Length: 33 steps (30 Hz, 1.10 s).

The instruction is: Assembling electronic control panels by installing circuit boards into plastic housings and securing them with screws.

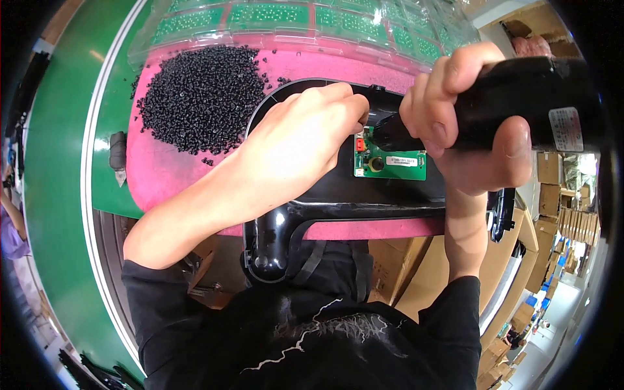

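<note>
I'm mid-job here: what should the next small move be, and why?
I'd probably check that the black driver's nose is lined up before pressing: the right hand grips the driver with its nose at the upper left of the green circuit board, the left hand's fingertips are close by, and the tip's contact point can't be made out.

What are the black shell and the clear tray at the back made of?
Black shell: probably moulded plastic, glossy; bright highlights on its rounded lower-left end.
Clear tray: likely thin plastic, shiny; transparent, with green boards visible in it.
</note>
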### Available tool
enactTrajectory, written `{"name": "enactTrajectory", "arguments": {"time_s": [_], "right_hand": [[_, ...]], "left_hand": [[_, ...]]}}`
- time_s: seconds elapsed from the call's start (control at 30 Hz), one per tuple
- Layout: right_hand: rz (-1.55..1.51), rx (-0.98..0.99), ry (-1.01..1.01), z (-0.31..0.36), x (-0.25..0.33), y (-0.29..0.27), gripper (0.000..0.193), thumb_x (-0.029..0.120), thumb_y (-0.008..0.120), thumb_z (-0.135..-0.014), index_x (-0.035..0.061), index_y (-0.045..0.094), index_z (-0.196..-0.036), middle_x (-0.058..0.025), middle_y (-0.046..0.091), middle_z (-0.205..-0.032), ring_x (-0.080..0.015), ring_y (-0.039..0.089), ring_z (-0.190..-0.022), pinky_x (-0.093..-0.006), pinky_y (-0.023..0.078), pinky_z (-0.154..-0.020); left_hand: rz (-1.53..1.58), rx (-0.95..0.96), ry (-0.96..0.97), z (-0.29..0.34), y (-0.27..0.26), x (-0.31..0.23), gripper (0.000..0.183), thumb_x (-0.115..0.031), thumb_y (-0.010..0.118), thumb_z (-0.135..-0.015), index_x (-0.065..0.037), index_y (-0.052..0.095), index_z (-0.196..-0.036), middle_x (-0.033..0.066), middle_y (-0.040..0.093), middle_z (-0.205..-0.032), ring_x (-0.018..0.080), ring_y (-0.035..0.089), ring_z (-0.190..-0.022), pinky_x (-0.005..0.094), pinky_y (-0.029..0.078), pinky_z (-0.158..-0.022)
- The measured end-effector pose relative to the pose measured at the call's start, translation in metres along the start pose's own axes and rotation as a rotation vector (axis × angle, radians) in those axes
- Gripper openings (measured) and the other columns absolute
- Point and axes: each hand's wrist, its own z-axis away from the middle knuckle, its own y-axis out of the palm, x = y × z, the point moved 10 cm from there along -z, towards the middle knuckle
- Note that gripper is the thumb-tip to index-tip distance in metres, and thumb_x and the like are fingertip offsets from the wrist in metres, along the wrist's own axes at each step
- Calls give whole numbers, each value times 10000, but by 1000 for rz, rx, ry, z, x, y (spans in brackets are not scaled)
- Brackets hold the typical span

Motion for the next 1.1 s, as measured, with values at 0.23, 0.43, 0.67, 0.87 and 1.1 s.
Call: {"name": "enactTrajectory", "arguments": {"time_s": [0.23,0.43,0.67,0.87,1.1], "right_hand": [[-298,-39,-14,3,-9,-19,616,629,560,-897,41,522,-1076,22,487,-650,-94,416,-521,-270,339,-536],[-582,-26,-219,18,27,-39,502,519,659,-863,71,540,-1054,15,528,-731,-94,481,-553,-268,375,-604],[-639,-152,-313,36,41,-55,505,451,790,-770,77,555,-1016,34,553,-682,-76,518,-534,-238,426,-605],[-530,-132,-400,40,44,-52,563,509,803,-747,99,558,-1046,60,563,-699,-61,520,-534,-236,428,-589],[-435,-49,-310,37,40,-48,596,549,757,-786,97,528,-1099,51,576,-736,-66,535,-562,-243,425,-594]], "left_hand": [[35,33,29,-3,1,-7,120,-54,678,-889,53,642,-933,180,649,-880,385,657,-824,431,521,-734],[109,5,90,-5,-5,-18,154,-77,758,-851,28,669,-919,127,654,-826,276,676,-743,359,530,-662],[180,42,-3,-9,-3,-14,212,-103,839,-784,15,695,-886,71,677,-766,138,644,-642,274,511,-599],[189,8,-73,-10,-6,-6,245,-106,864,-762,18,701,-896,61,705,-782,107,644,-652,249,513,-608],[87,-71,76,-9,-10,-15,230,-91,859,-752,20,696,-870,58,709,-784,110,649,-651,243,506,-595]]}}
